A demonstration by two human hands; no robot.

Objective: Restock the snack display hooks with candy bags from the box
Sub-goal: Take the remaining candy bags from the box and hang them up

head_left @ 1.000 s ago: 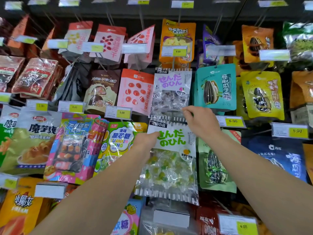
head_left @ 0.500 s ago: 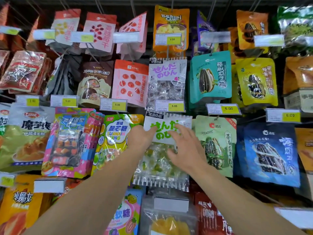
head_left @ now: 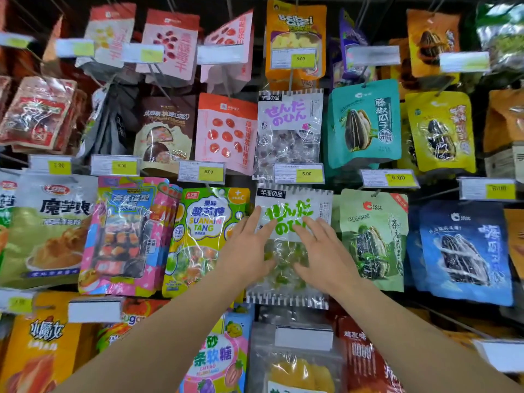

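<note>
A clear candy bag with green lettering (head_left: 295, 205) hangs in the middle row of the display, below a yellow 5.00 price tag (head_left: 299, 173). My left hand (head_left: 248, 251) lies flat on the bag's left side with straight fingers. My right hand (head_left: 320, 251) presses flat on its right side, fingers spread. Both hands cover much of the green candies in the bag's lower half. A matching bag with purple lettering (head_left: 289, 129) hangs on the hook directly above. The box is out of view.
Snack bags crowd every hook: a green-yellow sour candy bag (head_left: 207, 236) to the left, a light green sunflower seed bag (head_left: 371, 239) to the right, a teal seed bag (head_left: 365, 123) above right. Price tags jut forward along each row.
My right hand came down from the bag's top edge to its front face, and my left hand flattened against it. The bag now hangs below the price tag. The view shifted down.
</note>
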